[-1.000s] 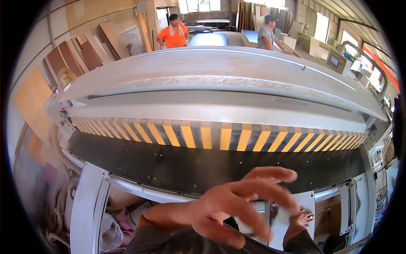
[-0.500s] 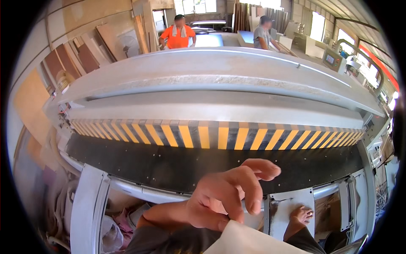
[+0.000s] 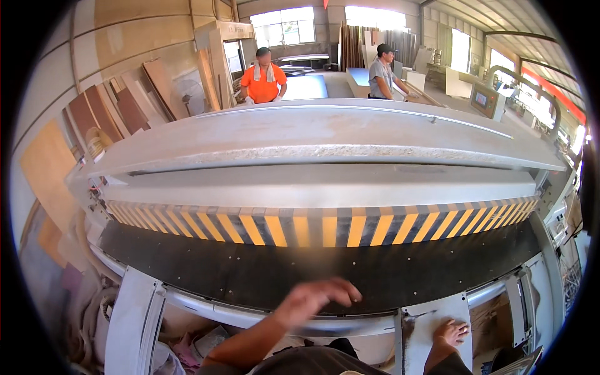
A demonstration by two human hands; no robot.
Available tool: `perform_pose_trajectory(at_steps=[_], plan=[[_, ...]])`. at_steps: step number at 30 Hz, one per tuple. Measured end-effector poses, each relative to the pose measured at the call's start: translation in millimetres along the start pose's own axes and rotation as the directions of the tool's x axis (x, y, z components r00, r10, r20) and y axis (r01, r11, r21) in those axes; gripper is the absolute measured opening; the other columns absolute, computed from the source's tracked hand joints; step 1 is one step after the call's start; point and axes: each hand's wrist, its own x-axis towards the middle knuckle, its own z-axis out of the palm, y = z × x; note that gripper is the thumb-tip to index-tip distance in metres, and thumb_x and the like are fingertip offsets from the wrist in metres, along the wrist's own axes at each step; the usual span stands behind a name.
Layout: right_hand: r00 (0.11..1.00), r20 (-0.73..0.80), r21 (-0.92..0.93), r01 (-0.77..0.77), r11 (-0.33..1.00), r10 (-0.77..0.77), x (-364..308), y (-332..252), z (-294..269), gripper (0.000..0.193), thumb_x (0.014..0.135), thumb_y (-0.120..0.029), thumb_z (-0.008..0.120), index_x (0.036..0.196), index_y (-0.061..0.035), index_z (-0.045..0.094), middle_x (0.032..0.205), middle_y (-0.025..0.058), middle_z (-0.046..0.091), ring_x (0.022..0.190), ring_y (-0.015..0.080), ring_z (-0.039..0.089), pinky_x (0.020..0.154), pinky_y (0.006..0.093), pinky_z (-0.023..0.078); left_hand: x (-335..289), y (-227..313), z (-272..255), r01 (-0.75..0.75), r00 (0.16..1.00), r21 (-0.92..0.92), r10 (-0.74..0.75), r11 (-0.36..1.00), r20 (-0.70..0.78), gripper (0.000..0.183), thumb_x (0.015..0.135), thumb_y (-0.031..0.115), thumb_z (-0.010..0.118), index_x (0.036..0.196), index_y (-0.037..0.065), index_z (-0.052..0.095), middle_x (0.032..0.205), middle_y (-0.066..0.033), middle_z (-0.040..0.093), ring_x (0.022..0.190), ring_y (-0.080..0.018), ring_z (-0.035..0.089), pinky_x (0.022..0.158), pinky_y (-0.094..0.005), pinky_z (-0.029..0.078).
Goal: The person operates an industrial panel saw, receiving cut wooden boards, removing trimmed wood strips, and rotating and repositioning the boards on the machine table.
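Observation:
Over the near edge of the machine's dark bed (image 3: 387, 275), my left hand (image 3: 319, 299) hangs in the air, slightly blurred by motion. Its fingers reach forward, loosely bent and parted, and nothing shows in them. My right hand (image 3: 452, 331) lies on a pale grey support table (image 3: 431, 312) at the machine's front, fingers spread and holding nothing. A black-and-yellow striped guard (image 3: 322, 227) spans the far side of the bed beneath a long grey beam (image 3: 325, 187). Only a sliver of something pale shows at the bottom edge.
Behind the machine stand a person in orange (image 3: 264, 82) and another in grey (image 3: 382, 75). A control panel (image 3: 487, 101) is at the far right. Boards (image 3: 115, 112) lean on the left wall. Another support table (image 3: 131, 312) juts out at near left, beside hoses (image 3: 94, 319).
My left hand has moved forward and away from the pale, sheet-like thing it was touching. That thing has almost left the view. The view has tilted up; my right hand stays on the support table.

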Motion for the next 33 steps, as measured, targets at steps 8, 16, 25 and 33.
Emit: perform_pose_trajectory(at_steps=[8, 16, 25, 33], plan=[[0.999, 0.017, 0.000, 0.028, 1.000, -0.028, -5.3, -15.4, -10.4, 0.072, 0.107, -0.049, 0.037, 0.164, -0.0069, 0.022, 0.172, 0.0135, 0.017, 0.160, 0.0308, 0.013, 0.125, 0.0550, 0.017, -184.0, -148.2, -205.3, 0.756, 0.630, 0.648, 0.372, -0.093, -0.681, 0.041, 0.101, 0.026, 0.060, 0.137, 0.007, 0.055, 0.145, -0.0181, 0.053, 0.137, -0.0410, 0.044, 0.116, -0.0551, 0.032], [0.999, 0.044, -0.038, -0.001, 0.999, 0.003, -2.3, -11.9, -6.9, 0.073, 0.108, -0.050, 0.036, 0.165, -0.0080, 0.019, 0.173, 0.0129, 0.014, 0.160, 0.0299, 0.011, 0.126, 0.0546, 0.016, -194.4, -159.1, -210.2, 0.851, 0.526, 0.496, 0.300, -0.176, -0.796, 0.053, 0.103, 0.033, 0.053, 0.147, 0.004, 0.043, 0.158, -0.0232, 0.038, 0.150, -0.0425, 0.030, 0.125, -0.0572, 0.019], [1.000, 0.000, -0.054, -0.018, 0.998, 0.018, -2.5, -13.8, -3.5, 0.071, 0.108, -0.048, 0.036, 0.164, -0.0079, 0.021, 0.172, 0.0123, 0.018, 0.159, 0.0294, 0.015, 0.124, 0.0522, 0.019, -192.8, -153.5, -208.8, 0.857, 0.506, 0.506, 0.353, -0.099, -0.787, 0.059, 0.103, 0.032, 0.053, 0.151, 0.002, 0.037, 0.160, -0.0237, 0.034, 0.152, -0.0429, 0.025, 0.126, -0.0561, 0.016], [1.000, -0.011, -0.046, 0.005, 0.999, -0.005, 10.2, -10.5, 12.0, 0.072, 0.107, -0.047, 0.037, 0.164, -0.0061, 0.020, 0.173, 0.0124, 0.017, 0.159, 0.0294, 0.015, 0.124, 0.0548, 0.019, -189.9, -151.2, -209.2, 0.857, 0.497, 0.511, 0.373, -0.069, -0.784, 0.060, 0.103, 0.032, 0.053, 0.152, 0.001, 0.037, 0.160, -0.0245, 0.034, 0.152, -0.0433, 0.026, 0.126, -0.0559, 0.018]])
